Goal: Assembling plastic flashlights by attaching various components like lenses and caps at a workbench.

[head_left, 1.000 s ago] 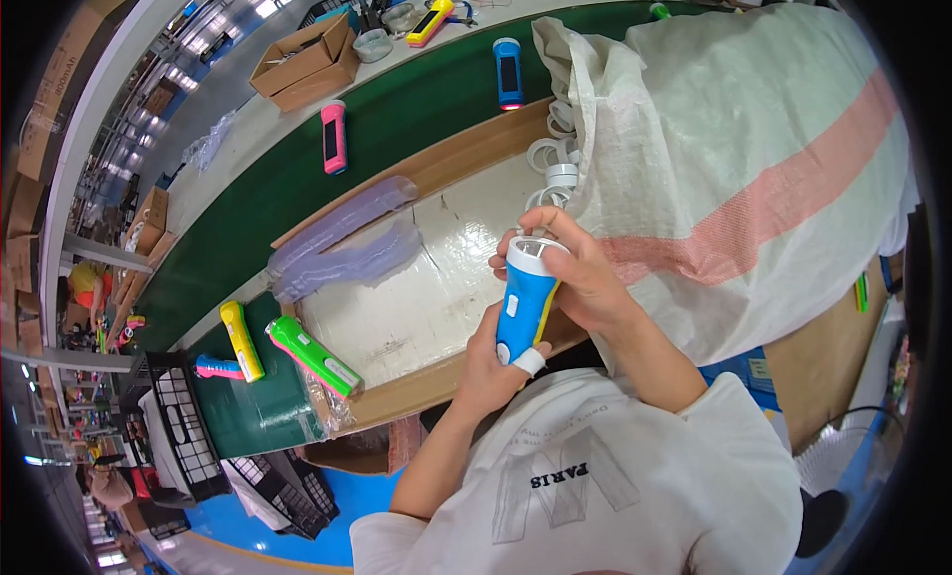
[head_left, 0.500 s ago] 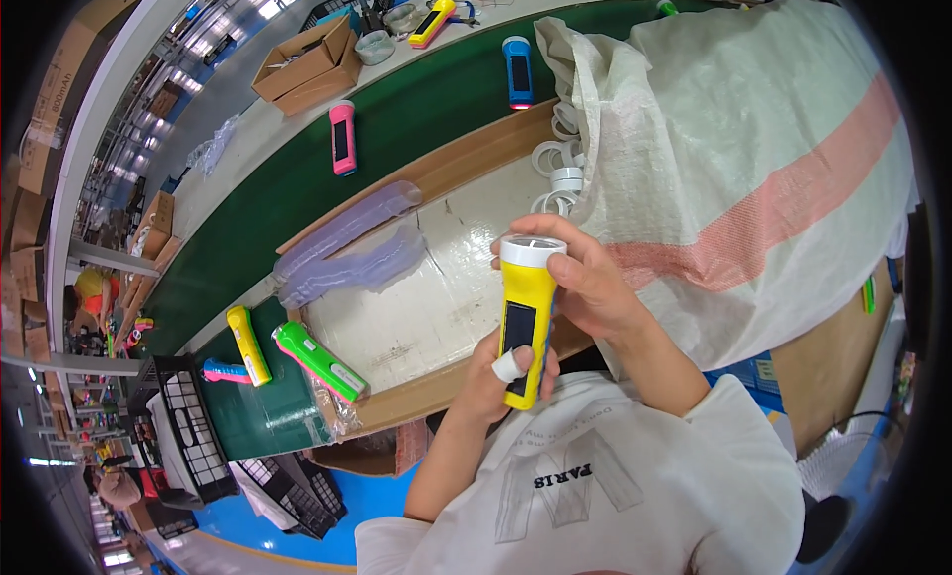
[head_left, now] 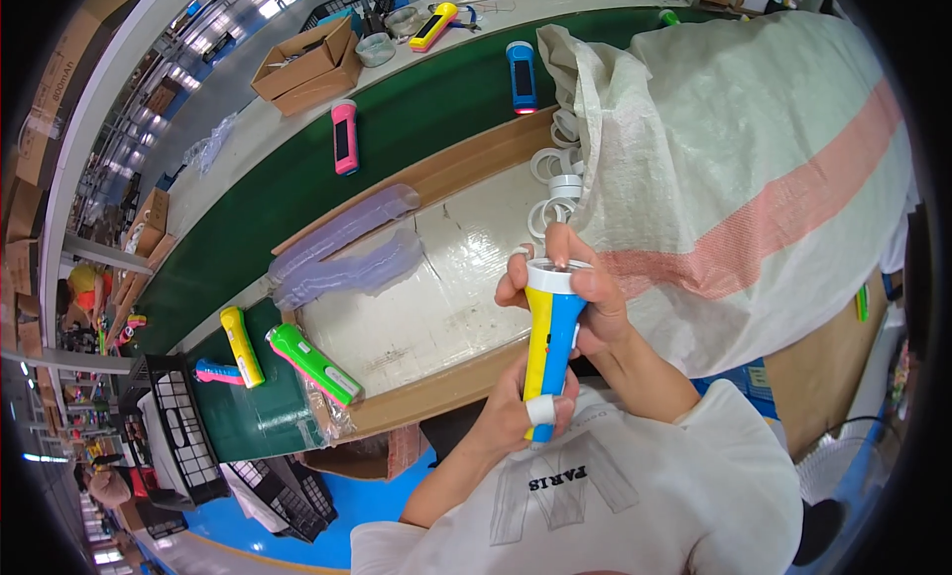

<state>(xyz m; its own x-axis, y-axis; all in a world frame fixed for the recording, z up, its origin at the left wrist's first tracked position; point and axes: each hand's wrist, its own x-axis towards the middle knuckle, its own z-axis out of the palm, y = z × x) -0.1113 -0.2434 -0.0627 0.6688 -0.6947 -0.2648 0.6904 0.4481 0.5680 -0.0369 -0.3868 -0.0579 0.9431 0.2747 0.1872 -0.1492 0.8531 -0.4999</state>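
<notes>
A yellow and blue flashlight [head_left: 551, 347] stands nearly upright in front of my shirt, its white ring head at the top. Around the lower body wraps my left hand [head_left: 504, 408], with white tape on its thumb. My right hand [head_left: 607, 322] grips the white head from the far and right sides, one finger bent over the lens end. Just beyond that hand, several loose white rings [head_left: 547, 166] lie beside the woven sack. Part of the lens is covered by my fingers.
A big white woven sack [head_left: 734, 109] fills the right. The shallow cardboard tray [head_left: 446, 278] holds clear purple plastic sleeves [head_left: 347, 268]. Green [head_left: 315, 365], yellow [head_left: 240, 347], pink [head_left: 344, 139] and blue [head_left: 522, 77] flashlights lie on the green belt. A small carton [head_left: 307, 64] sits behind.
The flashlight has been turned about its length, so its blue side now shows beside the yellow. It sits slightly lower and further right. A right finger has come over the lens end.
</notes>
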